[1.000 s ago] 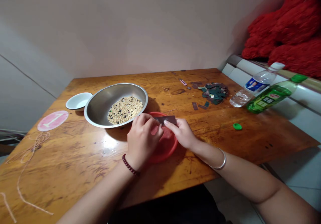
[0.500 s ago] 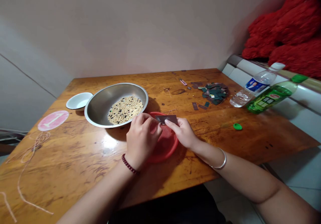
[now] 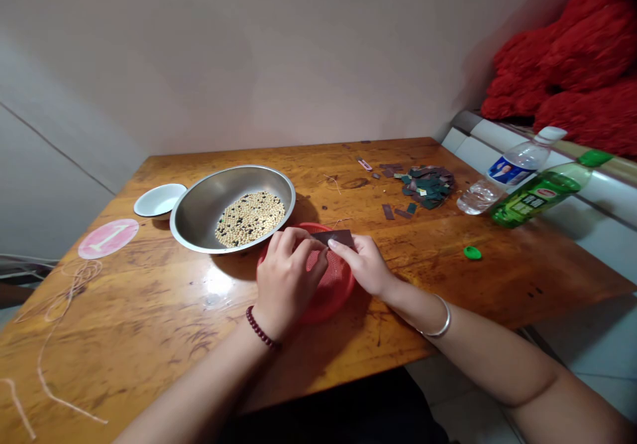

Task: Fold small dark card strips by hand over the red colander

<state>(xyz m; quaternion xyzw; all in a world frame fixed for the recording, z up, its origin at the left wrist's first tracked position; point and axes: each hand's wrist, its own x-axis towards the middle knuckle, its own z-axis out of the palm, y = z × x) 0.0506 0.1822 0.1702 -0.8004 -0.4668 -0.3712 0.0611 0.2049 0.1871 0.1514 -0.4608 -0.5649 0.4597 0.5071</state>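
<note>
Between the thumb and fingers of my right hand [image 3: 365,263] is a flat, dark brown rectangular piece [image 3: 340,236], held over a red mesh basket [image 3: 323,304]. My left hand [image 3: 286,275] is closed in a pinch at the left end of that piece. Whatever sits between its fingertips is hidden or too small to name. To the left of my hands stands a steel bowl [image 3: 199,222] of pale beads with some dark ones mixed in. Both hands partly cover the red basket.
A white bowl [image 3: 154,202], a pink round card [image 3: 108,238] marked 1 and loose string [image 3: 70,298] lie left. Right are a pile of dark green and brown pieces [image 3: 428,187], a pink cutter [image 3: 365,164], two bottles [image 3: 507,172] [image 3: 542,195] and a green cap [image 3: 472,253].
My left hand has moved slightly right, its fingertips now up against the dark piece. My right hand keeps its hold almost in place. The view has shifted a little.
</note>
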